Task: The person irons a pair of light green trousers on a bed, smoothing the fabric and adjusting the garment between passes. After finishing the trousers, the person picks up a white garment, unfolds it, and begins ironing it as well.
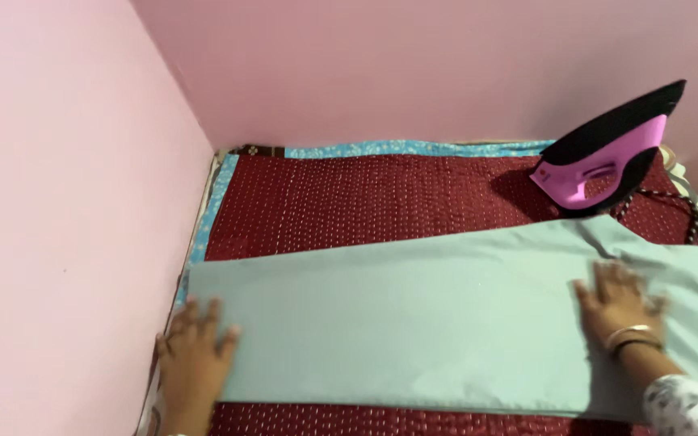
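Head camera looks down on my left hand (194,349), flat and open on the left end of the grey-green cloth (414,323), holding nothing. That cloth lies folded lengthwise across the maroon quilt (349,202), mostly smooth. My right hand (620,303) presses open-palmed where wrinkles remain. At the far right corner stands the pink-and-black iron (607,153), upright, untouched.

Soft, even indoor light with a pink cast off the walls. The iron (607,149) throws a faint shadow leftward onto the quilt (365,202). The right hand (620,303) is smeared by motion blur; the left hand (195,347) is slightly soft. No glare.
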